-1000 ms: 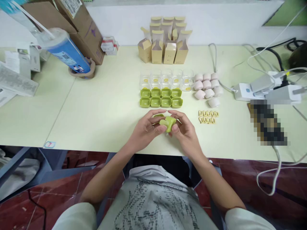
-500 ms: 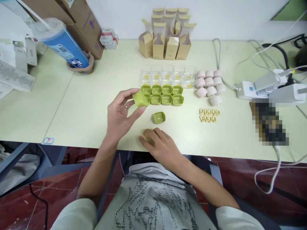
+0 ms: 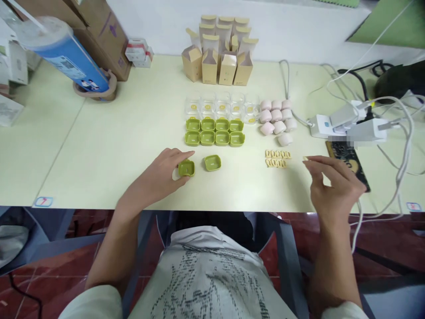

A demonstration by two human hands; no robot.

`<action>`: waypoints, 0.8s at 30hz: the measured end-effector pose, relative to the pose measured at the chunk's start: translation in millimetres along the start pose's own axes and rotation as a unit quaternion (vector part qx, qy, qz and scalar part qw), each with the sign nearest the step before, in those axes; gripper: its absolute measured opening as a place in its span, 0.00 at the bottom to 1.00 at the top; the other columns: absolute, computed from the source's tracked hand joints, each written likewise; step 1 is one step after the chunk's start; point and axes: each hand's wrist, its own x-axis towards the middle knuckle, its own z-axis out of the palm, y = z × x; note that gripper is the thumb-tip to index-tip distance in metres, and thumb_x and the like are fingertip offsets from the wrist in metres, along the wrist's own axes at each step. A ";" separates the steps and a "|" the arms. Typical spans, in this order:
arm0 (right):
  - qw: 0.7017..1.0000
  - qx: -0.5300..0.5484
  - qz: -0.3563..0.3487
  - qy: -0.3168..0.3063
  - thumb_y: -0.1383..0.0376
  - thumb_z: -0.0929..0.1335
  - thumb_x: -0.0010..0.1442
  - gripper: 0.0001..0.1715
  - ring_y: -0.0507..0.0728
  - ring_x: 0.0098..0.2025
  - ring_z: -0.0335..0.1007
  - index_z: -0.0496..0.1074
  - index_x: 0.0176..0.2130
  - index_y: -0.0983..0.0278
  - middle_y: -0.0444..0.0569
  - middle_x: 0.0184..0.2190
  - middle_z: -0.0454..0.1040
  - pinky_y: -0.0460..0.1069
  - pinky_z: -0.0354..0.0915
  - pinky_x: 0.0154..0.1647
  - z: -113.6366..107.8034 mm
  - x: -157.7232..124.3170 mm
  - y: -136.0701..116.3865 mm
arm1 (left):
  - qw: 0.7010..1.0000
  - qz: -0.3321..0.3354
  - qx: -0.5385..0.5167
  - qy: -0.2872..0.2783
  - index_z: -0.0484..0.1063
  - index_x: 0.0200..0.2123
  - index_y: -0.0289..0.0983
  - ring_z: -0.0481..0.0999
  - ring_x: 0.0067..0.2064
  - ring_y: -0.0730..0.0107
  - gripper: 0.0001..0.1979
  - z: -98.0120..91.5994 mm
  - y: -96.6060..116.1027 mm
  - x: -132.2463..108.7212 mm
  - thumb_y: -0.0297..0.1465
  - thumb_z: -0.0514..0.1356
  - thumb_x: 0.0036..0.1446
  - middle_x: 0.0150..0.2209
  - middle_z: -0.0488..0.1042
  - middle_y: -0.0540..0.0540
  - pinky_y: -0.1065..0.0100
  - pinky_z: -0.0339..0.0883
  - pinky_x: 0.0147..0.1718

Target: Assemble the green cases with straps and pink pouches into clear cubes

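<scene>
My left hand (image 3: 159, 177) grips a small square green cup (image 3: 186, 168) between thumb and fingers, its opening facing up at the table surface. Just right of it stands a second loose green cup (image 3: 212, 163), untouched. Behind them, several matching green cups (image 3: 207, 138) form two rows. Over the right part of the table, my right hand (image 3: 335, 181) is pinched, with a small yellow piece (image 3: 306, 158) showing at the fingertips, mostly hidden. Left of that hand lie similar small yellow ring-like pieces (image 3: 277, 158) in two rows.
Clear plastic cases (image 3: 222, 106) with yellow marks stand behind the green cups. Pale pink rounded pieces (image 3: 276, 115) are grouped to their right. Open cardboard boxes (image 3: 210, 68) stand by the wall. A white power strip (image 3: 322, 126) with cables, a phone (image 3: 348, 161) and a blue cup (image 3: 79, 66) flank the table.
My left hand has brought its green cup down from its tilted, raised position to upright. My right hand has swung from the table's front edge far to the right, beyond the yellow pieces.
</scene>
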 end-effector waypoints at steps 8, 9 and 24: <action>0.996 0.018 -0.001 -0.087 0.71 0.70 0.74 0.14 0.63 0.44 0.90 0.88 0.45 0.61 0.54 0.44 0.90 0.56 0.83 0.46 12.3 -13.2 35.5 | 1.000 -0.007 0.026 0.012 0.76 0.66 0.35 0.80 0.58 0.48 0.26 16.5 15.6 7.9 0.32 0.65 0.66 0.57 0.83 0.39 0.46 0.76 0.64; 0.996 0.021 0.006 -0.085 0.71 0.70 0.74 0.14 0.63 0.45 0.90 0.88 0.44 0.61 0.54 0.43 0.90 0.58 0.83 0.46 13.9 -14.1 32.5 | 1.000 -0.006 0.024 0.012 0.76 0.66 0.36 0.80 0.58 0.49 0.25 16.9 16.2 8.0 0.32 0.65 0.66 0.57 0.83 0.39 0.46 0.76 0.64; 0.998 0.012 0.055 -0.021 0.62 0.74 0.73 0.08 0.64 0.46 0.87 0.86 0.44 0.60 0.55 0.44 0.88 0.62 0.81 0.50 15.9 -10.5 12.7 | 0.999 0.017 -0.013 0.037 0.77 0.62 0.39 0.80 0.56 0.49 0.22 28.3 10.9 13.4 0.33 0.67 0.65 0.55 0.84 0.40 0.47 0.76 0.61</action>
